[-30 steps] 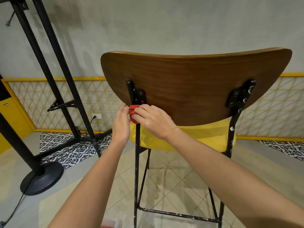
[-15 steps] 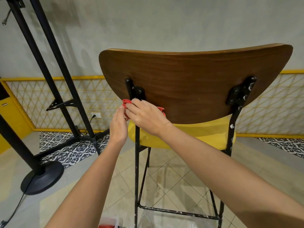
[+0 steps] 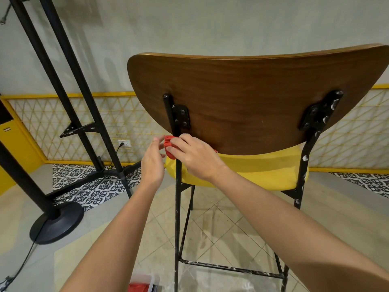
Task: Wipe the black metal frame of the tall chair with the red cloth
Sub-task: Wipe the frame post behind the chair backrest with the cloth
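The tall chair has a brown wooden backrest (image 3: 252, 98), a yellow seat (image 3: 263, 173) and a black metal frame (image 3: 177, 218) flecked with white. The red cloth (image 3: 167, 144) is wrapped round the frame's left rear post, just below the backrest bracket (image 3: 182, 116). My right hand (image 3: 193, 157) grips the cloth against the post. My left hand (image 3: 152, 163) is just left of the cloth, fingers straight and pointing up, thumb tip close to the cloth. The right rear post (image 3: 303, 169) stands untouched.
A black stand with a round base (image 3: 56, 224) and slanted black poles (image 3: 69, 81) rises at the left, with a cable trailing over the floor. A small clear container (image 3: 143, 284) holding something red sits on the tiled floor by the chair's left leg. A wall socket (image 3: 125, 143) lies behind.
My right hand slid the cloth up the left post to the bracket, then back down a little. My left hand has eased off the cloth. The view shifted left.
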`<state>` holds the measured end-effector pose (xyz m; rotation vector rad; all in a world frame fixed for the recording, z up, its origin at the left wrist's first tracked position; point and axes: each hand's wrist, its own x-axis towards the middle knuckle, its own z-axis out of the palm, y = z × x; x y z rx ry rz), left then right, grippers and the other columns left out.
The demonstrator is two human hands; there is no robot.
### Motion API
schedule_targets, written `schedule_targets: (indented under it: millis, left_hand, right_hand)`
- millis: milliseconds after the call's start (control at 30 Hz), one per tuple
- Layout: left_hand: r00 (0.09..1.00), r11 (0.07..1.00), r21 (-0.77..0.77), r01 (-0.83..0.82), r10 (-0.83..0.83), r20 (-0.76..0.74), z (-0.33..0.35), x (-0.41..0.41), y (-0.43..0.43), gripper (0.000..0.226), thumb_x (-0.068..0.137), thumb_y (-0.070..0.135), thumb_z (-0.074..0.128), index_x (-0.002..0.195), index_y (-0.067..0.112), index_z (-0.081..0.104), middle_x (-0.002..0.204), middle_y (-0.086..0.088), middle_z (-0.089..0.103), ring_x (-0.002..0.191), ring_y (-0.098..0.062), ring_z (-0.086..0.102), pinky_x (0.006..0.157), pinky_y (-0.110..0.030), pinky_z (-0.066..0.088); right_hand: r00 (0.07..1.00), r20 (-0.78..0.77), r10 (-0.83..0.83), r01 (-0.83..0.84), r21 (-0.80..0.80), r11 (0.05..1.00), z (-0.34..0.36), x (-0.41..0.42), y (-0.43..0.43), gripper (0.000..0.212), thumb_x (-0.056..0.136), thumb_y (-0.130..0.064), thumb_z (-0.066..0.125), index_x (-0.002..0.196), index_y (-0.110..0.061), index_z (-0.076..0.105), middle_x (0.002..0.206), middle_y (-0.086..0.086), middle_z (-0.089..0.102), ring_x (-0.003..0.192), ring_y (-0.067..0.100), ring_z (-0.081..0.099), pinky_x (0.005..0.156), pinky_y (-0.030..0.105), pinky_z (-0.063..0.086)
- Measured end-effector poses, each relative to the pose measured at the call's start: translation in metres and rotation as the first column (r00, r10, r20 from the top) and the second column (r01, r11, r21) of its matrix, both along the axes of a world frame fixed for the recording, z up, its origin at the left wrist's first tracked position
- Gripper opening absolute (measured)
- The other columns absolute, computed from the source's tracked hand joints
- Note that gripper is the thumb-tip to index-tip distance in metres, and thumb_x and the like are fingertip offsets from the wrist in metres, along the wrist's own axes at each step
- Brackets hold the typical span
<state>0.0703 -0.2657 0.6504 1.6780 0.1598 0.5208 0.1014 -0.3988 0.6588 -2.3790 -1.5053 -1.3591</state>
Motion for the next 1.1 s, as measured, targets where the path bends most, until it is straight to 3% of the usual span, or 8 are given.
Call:
schedule_targets:
  millis: [67,233,467,567,667,800,933,1100]
  left_hand:
    - [1.0,1.0,-0.002,-0.004,0.004,-0.02,-0.006,0.001,-0.003,0.045,0.103,0.038,0.018,0.12,0.027,0.059,0.119,0.002,0.062,0.113,-0.014,0.055,0.092,-0.027,0.043]
    - [0.996,1.0,-0.021,0.004,-0.005,-0.086,-0.015,0.004,-0.004,0.05,0.101,0.045,0.019,0.129,0.026,0.055,0.125,0.0,0.059,0.117,-0.017,0.052,0.107,-0.041,0.038]
    - [0.996,0.999,-0.04,0.0,-0.004,-0.09,-0.019,0.007,0.0,0.049,0.102,0.044,0.018,0.128,0.026,0.055,0.121,-0.002,0.06,0.108,-0.019,0.055,0.095,-0.035,0.04]
    - [0.993,1.0,-0.028,0.003,-0.006,-0.114,-0.024,0.006,0.0,0.051,0.1,0.048,0.017,0.126,0.029,0.057,0.12,-0.003,0.061,0.113,-0.021,0.054,0.102,-0.041,0.039]
    - [0.99,0.998,-0.06,0.002,-0.01,-0.141,-0.027,0.005,-0.002,0.052,0.101,0.046,0.018,0.127,0.026,0.058,0.121,-0.004,0.06,0.113,-0.017,0.052,0.098,-0.034,0.037]
    - [0.988,0.997,-0.083,0.0,-0.013,-0.153,-0.027,0.005,-0.003,0.051,0.1,0.047,0.02,0.12,0.027,0.062,0.119,-0.003,0.062,0.114,-0.018,0.054,0.105,-0.041,0.04]
    - [0.987,0.999,-0.046,0.019,-0.026,-0.16,-0.028,0.005,0.0,0.05,0.101,0.047,0.016,0.112,0.03,0.062,0.12,-0.002,0.062,0.114,-0.019,0.055,0.106,-0.043,0.039]
    - [0.984,0.999,-0.046,0.017,-0.025,-0.175,-0.028,0.006,-0.001,0.053,0.1,0.049,0.016,0.118,0.028,0.062,0.12,0.0,0.06,0.118,-0.018,0.051,0.107,-0.04,0.035]
  right_hand:
    - [0.999,-0.04,-0.009,0.008,-0.028,1.0,-0.009,0.001,0.001,0.04,0.069,-0.002,0.074,0.108,-0.004,0.066,0.103,0.012,0.065,0.09,0.028,0.06,0.068,0.035,0.055]
    - [0.985,-0.171,-0.007,-0.001,-0.047,0.999,-0.026,0.003,0.007,0.039,0.066,0.001,0.076,0.103,-0.004,0.067,0.094,0.009,0.064,0.082,0.026,0.057,0.064,0.037,0.055]
    - [0.982,-0.188,-0.007,0.009,0.011,1.0,-0.028,0.003,-0.007,0.053,0.062,-0.001,0.081,0.113,-0.005,0.065,0.108,0.012,0.065,0.091,0.029,0.06,0.068,0.036,0.056]
    - [0.969,-0.246,-0.002,-0.013,-0.059,0.998,-0.038,-0.001,-0.004,0.046,0.064,0.004,0.076,0.108,-0.006,0.066,0.102,0.01,0.064,0.084,0.028,0.058,0.059,0.035,0.054]
    - [0.975,-0.216,-0.043,0.011,-0.146,0.989,-0.044,-0.008,0.001,0.035,0.064,0.002,0.072,0.098,-0.009,0.069,0.094,0.005,0.063,0.08,0.023,0.057,0.057,0.03,0.048]
    - [0.978,-0.203,-0.036,0.018,-0.092,0.996,-0.042,-0.007,0.003,0.031,0.079,0.0,0.05,0.105,-0.005,0.065,0.098,0.009,0.062,0.086,0.026,0.057,0.061,0.035,0.053]
    - [0.976,-0.215,-0.034,0.028,-0.034,0.999,-0.034,-0.002,-0.003,0.049,0.068,-0.001,0.076,0.115,-0.003,0.062,0.108,0.013,0.064,0.092,0.03,0.059,0.065,0.039,0.056]
    - [0.978,-0.208,-0.019,0.007,-0.055,0.998,-0.042,-0.002,-0.003,0.044,0.066,0.002,0.075,0.109,-0.006,0.066,0.099,0.008,0.065,0.082,0.027,0.059,0.056,0.034,0.053]
